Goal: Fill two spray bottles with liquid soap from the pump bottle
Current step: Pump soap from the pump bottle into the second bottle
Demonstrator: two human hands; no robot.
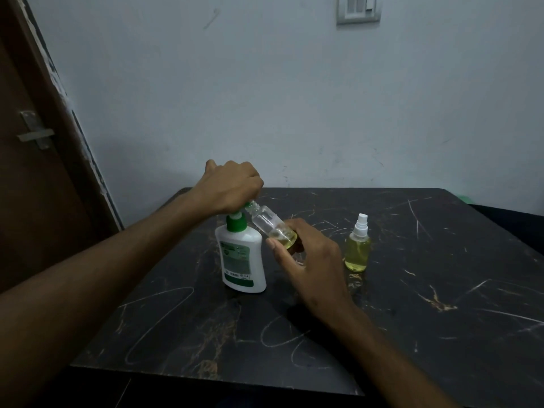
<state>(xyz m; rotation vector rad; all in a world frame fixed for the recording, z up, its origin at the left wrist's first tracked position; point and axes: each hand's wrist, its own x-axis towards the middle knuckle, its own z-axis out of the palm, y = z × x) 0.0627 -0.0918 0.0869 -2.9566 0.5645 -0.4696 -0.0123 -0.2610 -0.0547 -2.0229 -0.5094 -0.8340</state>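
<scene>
A white pump bottle (243,257) with a green pump head stands upright on the dark table (412,290). My left hand (232,187) is closed over the pump head from above. My right hand (309,260) holds a small clear spray bottle (269,223) without its cap, tilted so its open neck meets the pump spout. A little yellow liquid sits in its bottom end. A second spray bottle (357,248), full of yellow liquid and closed with its white sprayer top, stands upright to the right.
The dark marbled table abuts a pale wall. A brown door (29,172) with a metal latch is at the left. A switch plate (357,8) hangs high on the wall.
</scene>
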